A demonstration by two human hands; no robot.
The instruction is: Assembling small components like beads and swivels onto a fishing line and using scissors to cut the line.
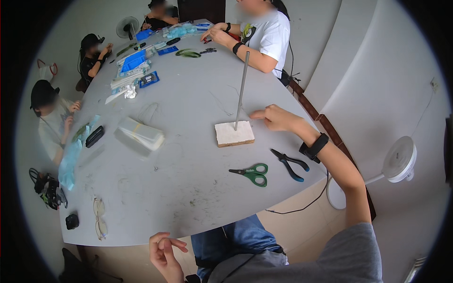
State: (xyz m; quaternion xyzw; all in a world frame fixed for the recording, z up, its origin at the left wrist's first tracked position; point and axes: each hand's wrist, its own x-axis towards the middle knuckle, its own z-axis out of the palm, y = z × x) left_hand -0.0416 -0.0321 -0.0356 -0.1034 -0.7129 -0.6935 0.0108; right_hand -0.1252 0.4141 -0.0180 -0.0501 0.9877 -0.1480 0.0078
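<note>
My right hand (279, 118) reaches over the table just right of a thin upright metal rod (243, 87). Its fingers are drawn together, fingertips low by the tabletop near some fine dark strands (234, 90); whether they pinch one is too small to tell. The rod stands in a small block (235, 137) with a white top and brown sides. Nearer me lie green-handled scissors (255, 175) and blue-handled pliers (291, 165), both untouched. My left hand (166, 257) hovers off the table's front edge, fingers loosely bent and apart, holding nothing visible.
On the grey table (188, 188) lie clear plastic sleeves (140, 134), a black case (95, 137), glasses (99, 219) and a small black box (71, 221). Blue trays (134, 61) and packets sit farther back. Several people work around it. A white fan (400, 159) stands right.
</note>
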